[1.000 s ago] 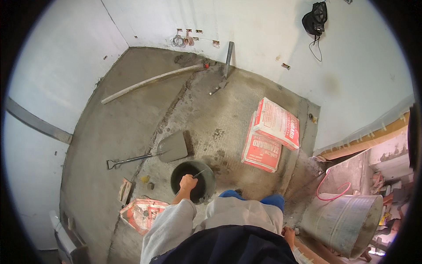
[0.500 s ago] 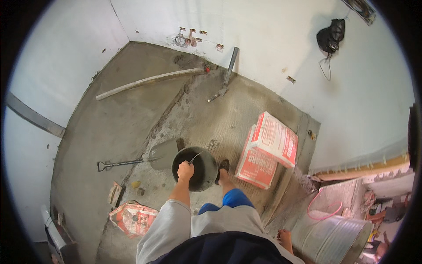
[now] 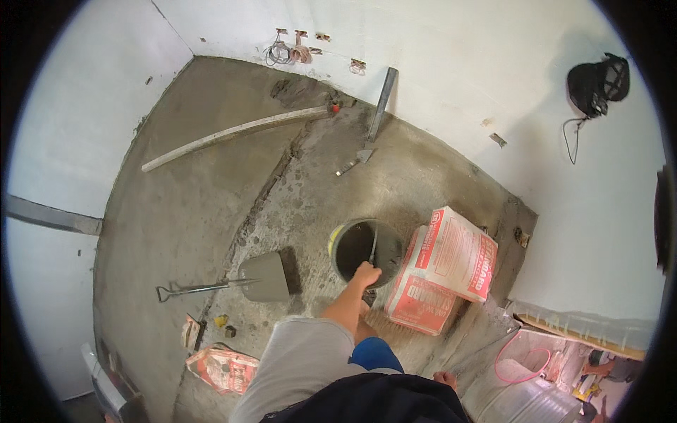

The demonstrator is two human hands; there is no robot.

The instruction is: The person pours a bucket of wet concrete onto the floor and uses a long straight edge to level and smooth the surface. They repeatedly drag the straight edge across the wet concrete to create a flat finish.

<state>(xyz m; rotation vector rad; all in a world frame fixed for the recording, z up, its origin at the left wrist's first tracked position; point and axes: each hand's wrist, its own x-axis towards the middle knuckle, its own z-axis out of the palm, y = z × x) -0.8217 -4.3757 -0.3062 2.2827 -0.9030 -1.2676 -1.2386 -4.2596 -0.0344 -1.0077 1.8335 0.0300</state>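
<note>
My left hand [image 3: 367, 273] is closed around the thin handle [image 3: 374, 245] of a round bucket [image 3: 395, 266]. The bucket's wall is grey, with a yellow patch on its left side, and its inside is dark. It is upright in front of my feet, just left of the stacked bags; whether its base touches the floor I cannot tell. My right hand [image 3: 446, 379] hangs low beside my body, away from the bucket, its fingers too small and partly hidden to read. Left of the bucket lies a shovel [image 3: 262, 278], its grip pointing left.
Two red-and-white paper bags [image 3: 423, 303] are stacked right of the bucket. A crumpled bag [image 3: 224, 369] lies near left. Farther off are a long pale bar [image 3: 236, 132], a trowel [image 3: 363, 155] and a grey bar [image 3: 383, 106] leaning on the wall. A metal drum [image 3: 522, 402] stands near right.
My left hand has carried the bucket to the right, from beside the shovel blade to beside the stacked bags. The shovel blade is now fully uncovered. My view has shifted a little.
</note>
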